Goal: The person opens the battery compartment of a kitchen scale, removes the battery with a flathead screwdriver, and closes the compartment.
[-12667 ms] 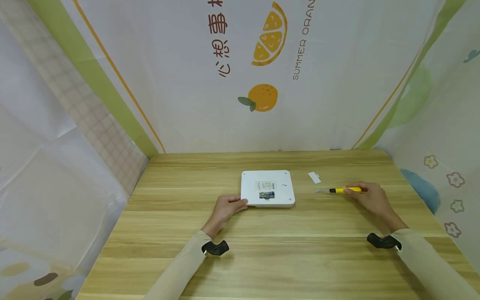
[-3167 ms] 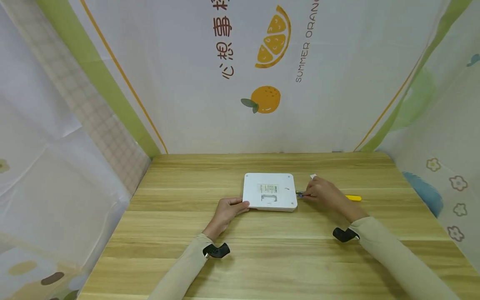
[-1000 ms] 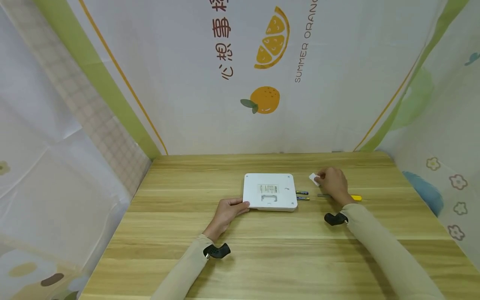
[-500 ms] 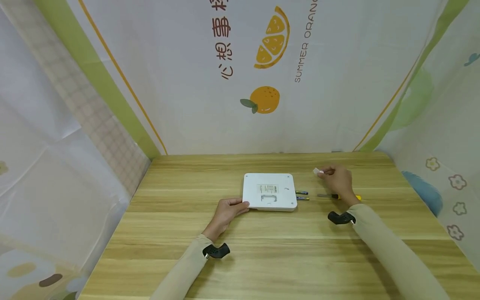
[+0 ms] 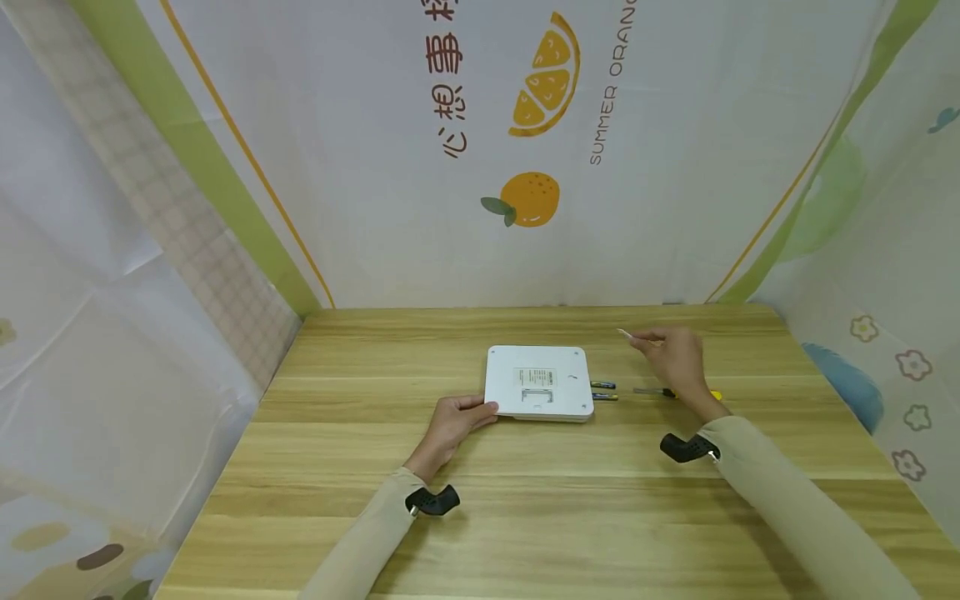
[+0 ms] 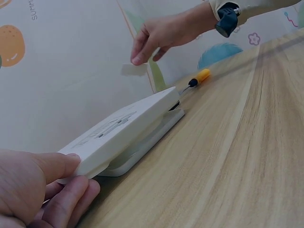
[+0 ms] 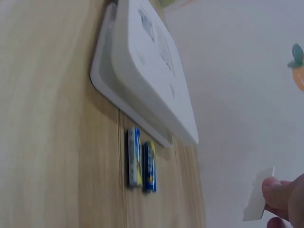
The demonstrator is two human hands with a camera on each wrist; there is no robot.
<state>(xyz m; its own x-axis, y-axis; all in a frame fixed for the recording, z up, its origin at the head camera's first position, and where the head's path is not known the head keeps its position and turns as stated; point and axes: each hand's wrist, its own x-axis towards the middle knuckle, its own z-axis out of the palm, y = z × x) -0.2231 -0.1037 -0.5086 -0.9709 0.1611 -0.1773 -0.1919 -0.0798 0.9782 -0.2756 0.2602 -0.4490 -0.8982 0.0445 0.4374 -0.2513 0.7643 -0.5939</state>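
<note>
The left hand [image 5: 450, 425] grips the near left corner of a flat white device [image 5: 540, 360], thumb on top, fingers underneath. The right hand [image 5: 678, 358] pinches a small white cover [image 7: 256, 197] between thumb and fingertips, raised above the wooden table [image 5: 525, 508]. Lower than those fingertips, toward the device, lie 2 batteries [image 7: 149, 168] (side by side, slightly apart); below the right hand rests a yellow-handled screwdriver [image 6: 197, 80].
</note>
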